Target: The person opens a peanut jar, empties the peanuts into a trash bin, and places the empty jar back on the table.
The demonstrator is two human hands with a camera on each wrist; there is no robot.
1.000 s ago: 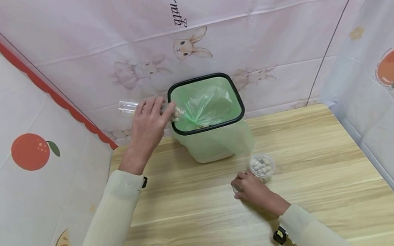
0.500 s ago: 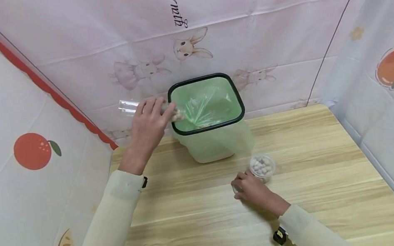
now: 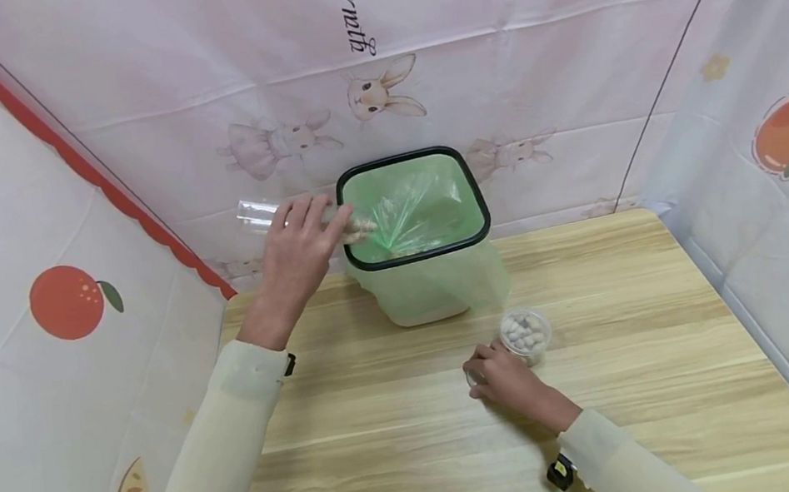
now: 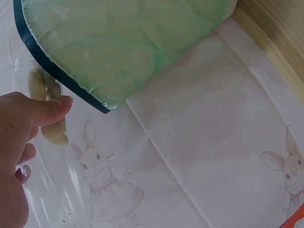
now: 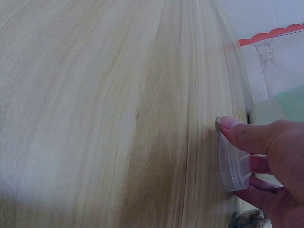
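In the head view my left hand (image 3: 297,243) grips a clear plastic tube (image 3: 256,216), tilted with its mouth over the left rim of a bin (image 3: 426,256) lined with a thin green bag (image 3: 426,199). Tan, peanut-like pieces (image 4: 53,130) sit towards the tube's mouth, beside my thumb in the left wrist view. My right hand (image 3: 508,381) pinches a clear round lid (image 5: 232,166), held on edge at the tabletop. Right beside that hand stands a clear round tub (image 3: 525,333) filled with small white rounded tips, perhaps cotton swabs.
Everything stands on a wood-grain table (image 3: 393,448). Behind the bin rises a pink fabric wall (image 3: 551,64) printed with rabbits. White fabric panels with fruit prints close off the left and right sides.
Inside the tilted tube, the tan pieces have shifted towards the mouth over the bin. Neither hand has visibly moved.
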